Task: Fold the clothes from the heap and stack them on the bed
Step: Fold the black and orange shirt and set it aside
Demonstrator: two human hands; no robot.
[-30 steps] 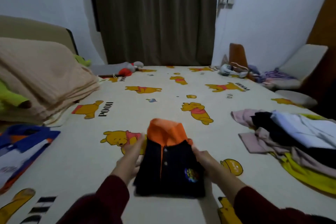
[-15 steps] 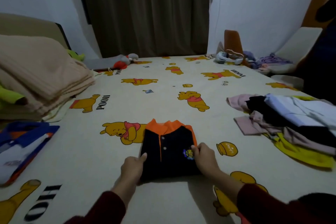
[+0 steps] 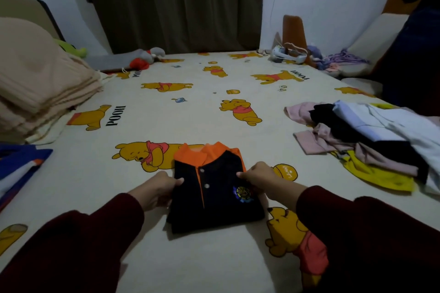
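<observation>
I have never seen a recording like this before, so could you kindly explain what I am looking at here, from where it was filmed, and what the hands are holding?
No machine is involved: a person wears a wide-angle camera on the head, looking forward and down, so you see their own arms. The left hand and right hand pinch the two sides of a folded black shirt with an orange collar, lying on the bed with its cartoon bear sheet. To the right lies a heap of unfolded clothes. At the left edge sit a blue folded garment and, behind it, folded beige blankets.
</observation>
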